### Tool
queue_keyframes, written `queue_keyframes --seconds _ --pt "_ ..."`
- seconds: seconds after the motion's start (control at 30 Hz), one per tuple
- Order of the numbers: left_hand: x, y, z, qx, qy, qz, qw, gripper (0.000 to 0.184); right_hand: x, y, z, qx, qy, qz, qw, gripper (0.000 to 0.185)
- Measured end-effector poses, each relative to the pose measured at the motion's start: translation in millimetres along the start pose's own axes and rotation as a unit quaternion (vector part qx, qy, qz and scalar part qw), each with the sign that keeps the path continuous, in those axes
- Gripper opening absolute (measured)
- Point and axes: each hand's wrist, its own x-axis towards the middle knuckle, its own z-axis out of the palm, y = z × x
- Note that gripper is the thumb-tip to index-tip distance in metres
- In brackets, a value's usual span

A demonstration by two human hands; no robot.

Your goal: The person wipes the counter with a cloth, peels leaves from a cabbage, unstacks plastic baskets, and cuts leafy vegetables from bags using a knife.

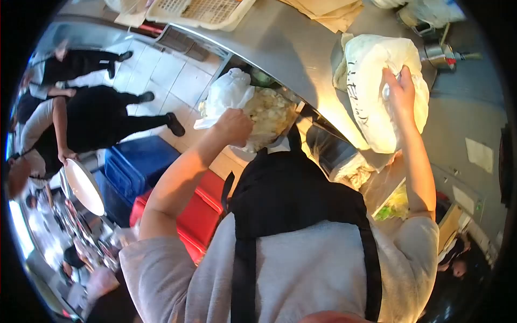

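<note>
A full white plastic bag (366,81) with black handwriting on its side rests on the steel counter at the right. My right hand (401,91) is closed on its gathered top. At the counter's front edge, a clear plastic bag (269,116) of pale, lumpy pieces lies in what looks like a pulled-out drawer. My left hand (235,126) is curled into a fist at this bag's near-left side, and its fingertips are hidden. A crumpled white plastic bag (229,94) sits just beyond that hand.
A pale plastic basket (207,13) and brown paper (328,12) lie on the steel counter (280,54). Metal pots (437,54) stand at the far right. Red (202,212) and blue bins (132,164) are at my left. Several people stand there, one holding a white plate (84,187).
</note>
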Motion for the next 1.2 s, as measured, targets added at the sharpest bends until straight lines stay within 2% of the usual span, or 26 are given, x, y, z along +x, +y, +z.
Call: queue_keyframes --seconds 0.03,0.07,0.1,0.13,0.17,0.2,0.27,0.3,0.37,0.47,0.57,0.67,0.7,0.77,0.83,0.9,0.93,0.97,1.03,1.07,1.1,1.13,1.17,1.2 --pt "-2 7 7 -0.006 0.002 -0.015 1.000 0.013 1 -10 -6 0.157 -0.061 0.049 0.985 0.022" --pt "-5 13 13 0.001 -0.015 -0.039 0.999 0.014 1 -18 -13 0.307 -0.121 0.103 0.938 0.017" --pt "-7 21 13 0.008 -0.032 -0.060 0.998 0.015 2 -21 -21 0.310 -0.130 0.097 0.937 0.017" --pt "-6 29 10 0.018 -0.070 -0.086 0.994 0.017 4 -25 -29 0.326 -0.181 0.109 0.921 0.013" --pt "-6 32 10 0.014 -0.069 -0.096 0.993 0.017 6 -26 -35 0.340 -0.231 0.120 0.904 0.010" --pt "-7 33 12 0.017 -0.049 -0.110 0.993 0.017 9 -24 -40 0.339 -0.240 0.115 0.902 0.010" --pt "-6 30 28 -0.003 -0.024 -0.116 0.993 0.019 15 -18 -50 0.396 -0.293 0.123 0.861 0.010" --pt "-5 34 24 -0.006 -0.023 -0.123 0.992 0.019 18 -19 -56 0.396 -0.300 0.119 0.859 0.010" --pt "-5 43 17 0.030 -0.089 -0.154 0.984 0.019 23 -27 -70 0.452 -0.268 0.163 0.835 0.010" --pt "-4 49 18 0.003 -0.137 -0.189 0.973 0.019 24 -40 -85 0.478 -0.233 0.184 0.826 0.011" --pt "-4 50 20 0.016 -0.101 -0.200 0.974 0.021 29 -38 -89 0.483 -0.217 0.204 0.824 0.013" --pt "-1 49 26 0.040 -0.094 -0.203 0.974 0.022 32 -38 -93 0.526 -0.182 0.240 0.795 0.016" --pt "-2 50 25 0.035 -0.093 -0.204 0.974 0.022 35 -32 -98 0.523 -0.185 0.240 0.797 0.016" --pt "-4 50 23 0.034 -0.110 -0.187 0.976 0.022 41 -19 -110 0.590 -0.274 0.231 0.723 0.015" --pt "-5 50 38 0.055 -0.079 -0.190 0.977 0.021 37 -32 -118 0.605 -0.260 0.247 0.711 0.012" --pt "-10 50 47 0.077 -0.049 -0.191 0.977 0.020 35 -34 -127 0.670 -0.271 0.280 0.632 0.010" --pt "-14 51 48 0.083 -0.058 -0.176 0.979 0.019 35 -33 -130 0.668 -0.221 0.284 0.651 0.010" --pt "-16 53 48 0.089 -0.067 -0.159 0.981 0.018 37 -35 -132 0.666 -0.220 0.285 0.653 0.010" --pt "-20 58 46 0.069 -0.060 -0.158 0.983 0.018 38 -44 -138 0.648 -0.267 0.260 0.664 0.012" --pt "-22 62 47 0.050 -0.056 -0.159 0.984 0.017 42 -42 -140 0.686 -0.374 0.199 0.591 0.017" --pt "-24 63 51 0.049 -0.055 -0.158 0.985 0.017 38 -46 -141 0.685 -0.374 0.199 0.592 0.017" --pt "-25 63 52 0.070 -0.034 -0.153 0.985 0.017 33 -54 -142 0.612 -0.226 0.129 0.747 0.024" --pt "-26 59 48 0.088 -0.018 -0.146 0.985 0.016 39 -62 -141 0.504 -0.067 0.057 0.859 0.031" --pt "-28 58 36 0.085 -0.020 -0.145 0.986 0.016 45 -59 -138 0.283 -0.042 -0.282 0.916 0.045"
